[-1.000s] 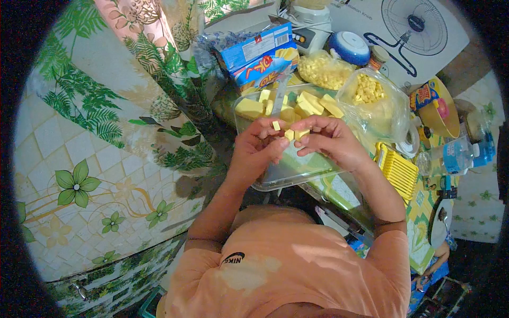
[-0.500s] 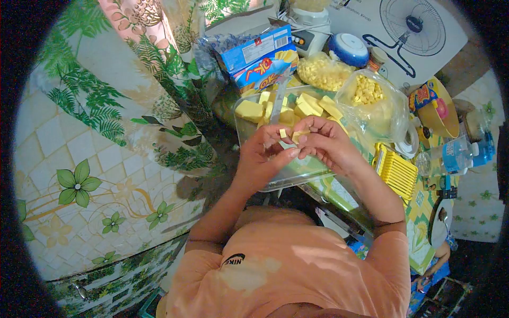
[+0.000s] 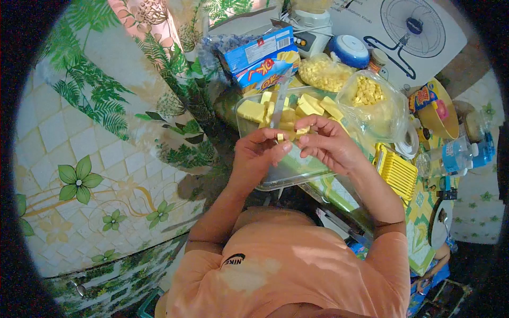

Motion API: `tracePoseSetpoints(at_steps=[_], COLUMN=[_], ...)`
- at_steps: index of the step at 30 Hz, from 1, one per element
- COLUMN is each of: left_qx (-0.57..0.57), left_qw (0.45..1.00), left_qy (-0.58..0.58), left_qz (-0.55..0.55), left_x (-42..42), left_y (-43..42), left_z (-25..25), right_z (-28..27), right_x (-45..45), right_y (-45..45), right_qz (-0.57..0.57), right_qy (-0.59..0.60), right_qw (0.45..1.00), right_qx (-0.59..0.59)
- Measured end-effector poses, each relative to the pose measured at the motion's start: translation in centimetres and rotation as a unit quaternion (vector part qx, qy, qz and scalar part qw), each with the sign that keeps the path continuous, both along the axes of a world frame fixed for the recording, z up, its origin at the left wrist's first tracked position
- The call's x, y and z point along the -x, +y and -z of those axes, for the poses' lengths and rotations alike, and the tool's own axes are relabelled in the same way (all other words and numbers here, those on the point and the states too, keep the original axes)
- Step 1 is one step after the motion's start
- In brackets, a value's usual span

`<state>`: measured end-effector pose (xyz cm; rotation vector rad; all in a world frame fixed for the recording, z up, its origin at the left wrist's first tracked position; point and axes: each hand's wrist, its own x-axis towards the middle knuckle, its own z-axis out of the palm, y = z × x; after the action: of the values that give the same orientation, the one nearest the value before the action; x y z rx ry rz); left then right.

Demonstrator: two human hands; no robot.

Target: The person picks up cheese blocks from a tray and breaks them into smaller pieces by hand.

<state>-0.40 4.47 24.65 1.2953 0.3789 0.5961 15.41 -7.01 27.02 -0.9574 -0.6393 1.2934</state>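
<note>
Between the thumb and forefinger of my left hand (image 3: 261, 152) is a small yellow piece (image 3: 280, 137). My right hand (image 3: 327, 142) pinches another yellow piece (image 3: 303, 131), partly covered by the fingers. The two hands are close together with a narrow gap between them, above the near part of a clear plastic tray (image 3: 275, 184). In the tray, beyond my hands, lie several larger yellow blocks (image 3: 251, 111). A knife (image 3: 279, 106) rests among the blocks, its blade pointing toward me.
Right of the tray are a clear bag of small yellow pieces (image 3: 371, 114), a yellow slotted rack (image 3: 396, 172) and a water bottle (image 3: 457, 155). Behind stand a blue box (image 3: 262, 58), a blue bowl (image 3: 349, 51) and a blender base (image 3: 312, 37). Part of another person (image 3: 437, 262) shows at lower right.
My left hand has moved slightly left, away from my right hand, and its small piece sits lower between the fingertips. My right hand has stayed nearly in place.
</note>
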Motion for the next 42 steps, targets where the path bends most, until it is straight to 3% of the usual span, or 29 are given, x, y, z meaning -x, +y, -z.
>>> tracePoseSetpoints(at_steps=[10,18,21,24,30,36,42], left_qx=[-0.026,-0.070,-0.045,-0.043,-0.034,-0.047,-0.045], left_qw=[0.999,0.996,0.997,0.997,0.998,0.998,0.998], left_qy=[0.015,-0.055,-0.059,-0.036,-0.012,-0.025,-0.029], left_qz=[-0.012,0.016,0.029,0.056,0.045,0.028,0.043], left_x=[0.0,-0.2,-0.1,0.2,0.2,0.0,-0.1], left_y=[0.1,0.2,0.1,0.4,0.3,0.4,0.6], left_z=[0.3,0.5,0.5,0.3,0.1,0.3,0.6], right_z=[0.0,0.0,-0.1,1.1,0.4,0.5,0.6], right_x=[0.5,0.5,0.8,0.7,0.5,0.8,0.6], right_y=[0.2,0.1,0.2,0.4,0.1,0.3,0.2], right_qz=[0.026,0.010,0.002,0.064,0.054,0.068,0.060], right_qy=[-0.079,-0.188,-0.183,-0.255,-0.265,-0.200,-0.263], right_qw=[0.996,0.982,0.983,0.962,0.963,0.977,0.963], right_qx=[-0.011,0.016,-0.029,-0.075,-0.009,-0.027,-0.008])
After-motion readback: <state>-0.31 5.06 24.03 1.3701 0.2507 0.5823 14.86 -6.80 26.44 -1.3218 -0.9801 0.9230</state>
